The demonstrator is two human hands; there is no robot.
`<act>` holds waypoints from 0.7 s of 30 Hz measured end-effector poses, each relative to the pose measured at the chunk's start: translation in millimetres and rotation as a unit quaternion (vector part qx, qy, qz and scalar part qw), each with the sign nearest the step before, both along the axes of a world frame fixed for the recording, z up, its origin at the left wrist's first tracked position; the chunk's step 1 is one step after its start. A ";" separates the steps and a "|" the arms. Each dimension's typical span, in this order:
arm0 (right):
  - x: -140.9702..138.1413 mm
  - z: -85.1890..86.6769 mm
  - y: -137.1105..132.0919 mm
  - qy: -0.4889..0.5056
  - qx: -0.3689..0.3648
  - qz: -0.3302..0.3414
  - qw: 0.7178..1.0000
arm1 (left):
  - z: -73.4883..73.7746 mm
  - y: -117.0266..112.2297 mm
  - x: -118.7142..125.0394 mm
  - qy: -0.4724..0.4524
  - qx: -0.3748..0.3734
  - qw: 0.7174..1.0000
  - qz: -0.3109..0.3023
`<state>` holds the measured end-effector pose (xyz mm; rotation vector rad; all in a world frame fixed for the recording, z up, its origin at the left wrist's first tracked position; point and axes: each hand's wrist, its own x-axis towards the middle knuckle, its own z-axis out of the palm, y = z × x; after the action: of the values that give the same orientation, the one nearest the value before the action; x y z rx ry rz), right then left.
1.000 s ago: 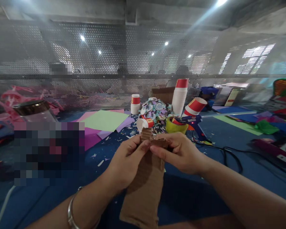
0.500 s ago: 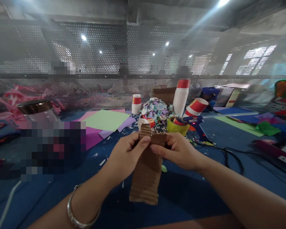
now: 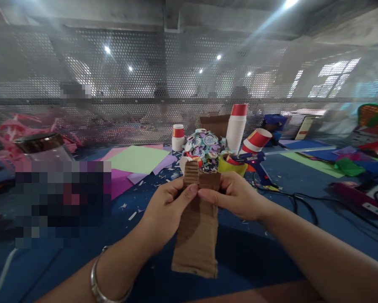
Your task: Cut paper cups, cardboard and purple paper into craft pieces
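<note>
A brown strip of corrugated cardboard (image 3: 197,235) hangs upright in front of me, above the blue table (image 3: 248,261). My left hand (image 3: 166,210) pinches its upper left edge, thumb pressed on the front. My right hand (image 3: 236,194) pinches the upper right edge, thumb tip meeting the left thumb. The strip's top is split into two uneven tabs between my fingers. A silver bangle (image 3: 97,282) sits on my left wrist.
Behind the strip lie a blue glue gun (image 3: 255,162) with its black cord (image 3: 299,202), a yellow tape roll (image 3: 231,166), red-and-white paper cups (image 3: 238,126), a ball of paper discs (image 3: 203,145) and coloured paper sheets (image 3: 138,160). A perforated metal screen (image 3: 145,84) closes the far edge.
The cardboard strip has been lifted and held more upright, so its lower end no longer runs out of view. Both hands kept their pinch at the top.
</note>
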<state>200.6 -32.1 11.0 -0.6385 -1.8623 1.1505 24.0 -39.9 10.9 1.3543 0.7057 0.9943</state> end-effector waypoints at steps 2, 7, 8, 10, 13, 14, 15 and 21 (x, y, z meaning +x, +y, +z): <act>-0.9 -1.6 -1.5 -0.003 0.007 -0.007 1.000 | -1.9 -0.6 2.3 -0.027 -0.041 0.999 -0.005; -0.9 -5.9 -4.1 -0.112 0.075 -0.089 0.987 | -11.1 3.4 4.5 -0.057 -0.084 0.994 -0.038; -0.9 -6.6 -3.8 -0.123 0.085 -0.101 0.984 | -12.1 4.0 4.3 -0.042 -0.073 0.996 -0.027; -1.2 -7.1 -2.7 -0.110 0.086 -0.101 0.985 | -11.4 4.0 3.0 0.015 -0.017 1.000 0.016; -2.9 -5.6 -1.9 -0.044 0.055 -0.058 0.996 | -4.0 2.2 -1.1 0.104 0.132 0.981 0.093; -3.6 -4.9 -2.3 -0.029 0.042 -0.042 0.998 | -1.0 1.8 -2.9 0.119 0.169 0.972 0.107; -4.4 -4.2 -2.8 -0.019 0.030 -0.029 0.999 | 1.8 1.7 -4.7 0.128 0.189 0.967 0.111; -5.2 -7.4 -1.5 -0.003 0.015 -0.019 1.000 | 7.5 7.9 -13.1 0.143 0.139 0.979 0.042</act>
<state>195.4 -33.6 3.7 -0.6588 -1.8616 1.0942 11.0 -32.1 18.5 1.7474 0.8689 1.0021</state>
